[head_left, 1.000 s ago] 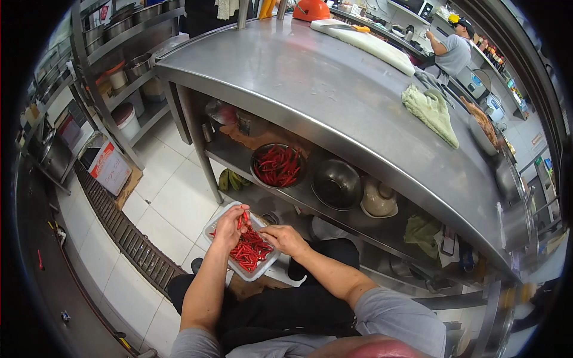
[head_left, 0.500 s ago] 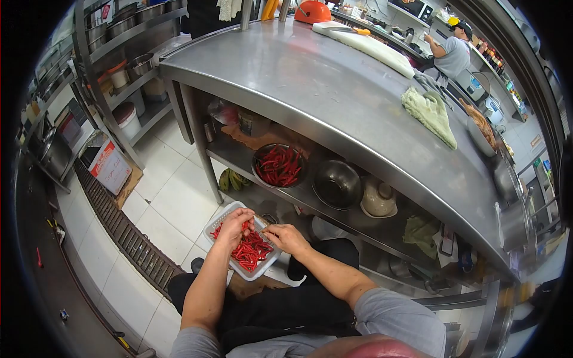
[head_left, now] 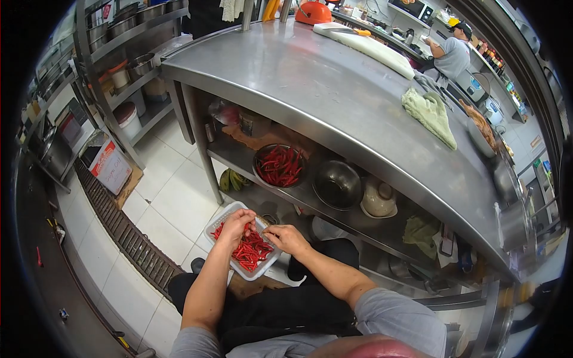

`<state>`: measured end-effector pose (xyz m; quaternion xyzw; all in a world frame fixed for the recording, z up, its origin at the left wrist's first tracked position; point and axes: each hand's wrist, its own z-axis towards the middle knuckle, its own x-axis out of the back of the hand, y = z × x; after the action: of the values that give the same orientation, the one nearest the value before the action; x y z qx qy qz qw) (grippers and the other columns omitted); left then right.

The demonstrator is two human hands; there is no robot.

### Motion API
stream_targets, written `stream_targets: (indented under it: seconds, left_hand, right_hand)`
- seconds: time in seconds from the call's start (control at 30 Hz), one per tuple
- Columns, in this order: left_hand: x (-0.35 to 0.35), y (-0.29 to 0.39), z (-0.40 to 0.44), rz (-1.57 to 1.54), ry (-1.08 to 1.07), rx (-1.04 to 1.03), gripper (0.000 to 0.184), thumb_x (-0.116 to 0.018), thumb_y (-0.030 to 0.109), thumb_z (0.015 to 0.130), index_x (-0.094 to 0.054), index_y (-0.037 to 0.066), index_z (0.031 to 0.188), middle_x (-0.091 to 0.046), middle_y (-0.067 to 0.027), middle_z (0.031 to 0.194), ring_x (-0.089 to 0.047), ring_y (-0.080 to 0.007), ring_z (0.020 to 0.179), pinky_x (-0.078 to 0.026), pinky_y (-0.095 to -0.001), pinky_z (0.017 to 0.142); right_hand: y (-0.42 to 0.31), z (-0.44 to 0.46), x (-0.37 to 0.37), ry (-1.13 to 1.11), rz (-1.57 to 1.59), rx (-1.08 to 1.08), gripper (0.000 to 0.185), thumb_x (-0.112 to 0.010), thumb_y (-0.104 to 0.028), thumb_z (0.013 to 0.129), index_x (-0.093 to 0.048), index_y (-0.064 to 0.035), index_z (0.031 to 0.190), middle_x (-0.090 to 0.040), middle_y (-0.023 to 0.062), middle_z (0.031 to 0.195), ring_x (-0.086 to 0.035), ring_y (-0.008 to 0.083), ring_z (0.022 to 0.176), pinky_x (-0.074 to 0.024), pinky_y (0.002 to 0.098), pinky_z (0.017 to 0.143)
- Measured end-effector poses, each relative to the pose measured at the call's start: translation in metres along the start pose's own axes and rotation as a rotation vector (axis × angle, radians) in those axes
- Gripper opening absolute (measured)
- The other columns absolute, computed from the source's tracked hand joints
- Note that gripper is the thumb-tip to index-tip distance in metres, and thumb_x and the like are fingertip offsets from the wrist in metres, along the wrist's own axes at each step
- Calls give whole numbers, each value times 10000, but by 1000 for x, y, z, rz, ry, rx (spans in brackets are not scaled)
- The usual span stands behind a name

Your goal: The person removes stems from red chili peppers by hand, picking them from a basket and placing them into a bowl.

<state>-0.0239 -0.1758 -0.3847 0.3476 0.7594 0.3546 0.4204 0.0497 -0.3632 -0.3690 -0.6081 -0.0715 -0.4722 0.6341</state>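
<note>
A pale plastic basket (head_left: 261,273) of small red chilies (head_left: 250,253) sits low in front of me, between my knees. My left hand (head_left: 236,225) is curled closed above its upper left part, with a bit of red chili showing at the fingers. At the right rim, my right hand (head_left: 287,239) has its thumb and fingers pinched together. Whatever lies in that pinch is too small to make out. On the shelf beyond stands a metal bowl (head_left: 256,174) heaped with larger red chilies (head_left: 280,166).
A steel table (head_left: 286,77) rises ahead, carrying a white cutting board (head_left: 370,51) and a green cloth (head_left: 430,116). Below are a dark metal bowl (head_left: 337,185), a lidded pot (head_left: 379,200) and bananas (head_left: 233,180). A floor drain (head_left: 134,241) runs left. Another person (head_left: 455,55) works far right.
</note>
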Motion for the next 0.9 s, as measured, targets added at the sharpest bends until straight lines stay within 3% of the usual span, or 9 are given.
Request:
stream_targets:
  seconds: [0.2, 0.27, 0.53, 0.6, 0.67, 0.7, 0.83, 0.87, 0.9]
  left_hand:
    - [0, -2, 2, 20, 1, -7, 80, -569, 122, 902, -570, 62, 954, -572, -12, 750, -566, -104, 617, -388, -207, 478]
    - [-1, -1, 1, 20, 6, -2, 81, -569, 121, 901, -571, 60, 954, -572, -13, 750, -566, -103, 616, -387, -205, 476]
    - [7, -12, 14, 68, 2, -8, 96, -581, 125, 896, -585, 49, 954, -578, -9, 740, -576, -89, 631, -404, -201, 491]
    - [17, -26, 26, 625, 43, -145, 143, -560, 150, 890, -615, 24, 932, -648, -97, 771, -641, -203, 682, -495, -319, 571]
    - [13, -17, 13, 1328, 186, -447, 212, -523, 187, 884, -642, 17, 925, -671, -200, 860, -656, -349, 800, -510, -455, 726]
    - [17, -21, 15, 1325, 189, -409, 247, -495, 213, 878, -657, 33, 925, -646, -236, 930, -616, -421, 884, -471, -515, 815]
    - [32, -27, 20, 1481, 93, -221, 218, -511, 163, 837, -655, 16, 910, -652, -244, 897, -634, -409, 872, -488, -506, 809]
    - [33, -23, 17, 1484, 46, -205, 225, -527, 128, 795, -651, -7, 924, -650, -253, 895, -634, -409, 878, -489, -497, 826]
    - [28, -13, 4, 1509, -3, -257, 264, -540, 111, 761, -643, -37, 954, -646, -266, 892, -637, -403, 882, -492, -483, 843]
  right_hand:
    - [3, 1, -1, -1, 10, 4, 158, -615, -177, 859, -663, -47, 933, -656, 172, 830, -631, 363, 782, -497, 433, 694]
    - [1, 1, 0, -9, -15, 9, 155, -631, -120, 823, -673, -33, 945, -671, 168, 851, -648, 352, 762, -519, 402, 681]
    - [5, 1, 0, -5, -2, 1, 156, -619, -173, 848, -664, -47, 929, -652, 177, 819, -630, 366, 770, -500, 430, 690]
    - [9, 0, 0, -3, 1, -6, 150, -623, -168, 841, -666, -49, 922, -651, 178, 815, -631, 367, 768, -502, 427, 687]
    - [18, -2, 0, 69, -72, 32, 142, -635, -136, 826, -673, -28, 909, -663, 173, 834, -652, 339, 761, -517, 396, 681]
    - [17, -4, 3, 78, -56, -10, 140, -641, -136, 823, -679, -30, 906, -664, 167, 828, -655, 325, 756, -518, 384, 682]
    - [-19, -10, 48, 299, -51, -87, 138, -680, -136, 806, -685, -10, 864, -666, 154, 805, -646, 285, 676, -510, 351, 629]
    - [-30, -11, 69, 408, -86, -62, 138, -675, -121, 810, -689, -7, 886, -668, 134, 772, -643, 230, 649, -501, 320, 604]
    - [-42, -13, 88, 480, 7, -251, 132, -663, -109, 820, -693, 1, 885, -669, 93, 738, -624, 162, 624, -488, 282, 585]
